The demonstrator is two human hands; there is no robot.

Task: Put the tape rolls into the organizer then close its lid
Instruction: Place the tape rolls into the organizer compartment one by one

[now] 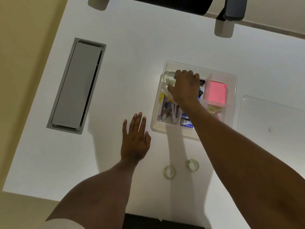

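A clear plastic organizer stands open on the white table, right of centre. My right hand reaches into its far left compartment, fingers curled on a clear tape roll there. Two more clear tape rolls lie on the table near me, one to the left and one to the right. My left hand rests flat on the table left of the organizer, fingers spread, holding nothing. The organizer's clear lid lies flat on the table to its right.
Inside the organizer are staplers, a pink pad of sticky notes and small boxes. A grey cable hatch is set into the table at the left. A chair stands beyond the far edge.
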